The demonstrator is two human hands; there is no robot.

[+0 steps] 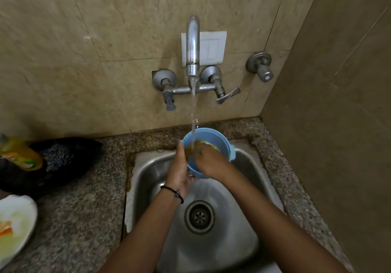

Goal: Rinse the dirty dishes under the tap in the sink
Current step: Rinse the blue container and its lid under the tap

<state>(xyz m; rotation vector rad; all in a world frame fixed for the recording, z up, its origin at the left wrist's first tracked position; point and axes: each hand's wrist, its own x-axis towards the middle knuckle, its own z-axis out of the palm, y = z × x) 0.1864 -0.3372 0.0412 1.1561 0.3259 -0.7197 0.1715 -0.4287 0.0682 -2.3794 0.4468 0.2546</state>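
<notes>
The left hand (179, 166) is gripping the blue cup (220, 138) from its left side, thumb lying along the rim, holding it above the sink (249, 166) under the tap (193, 46) — water (193, 107) is pouring straight into it. The right hand (208, 160) is reaching inside, fingers dipping into orange-yellow residue; whether they are curling round anything cannot be told. A smeared plate (14, 224) is sitting on the counter (84, 198), left.

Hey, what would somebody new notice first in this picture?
The water stream falling from the wall tap into a blue cup, held over the steel sink. The left hand grips the cup outside while the right hand reaches into it. A dirty white plate sits on the counter, lower left.
</notes>
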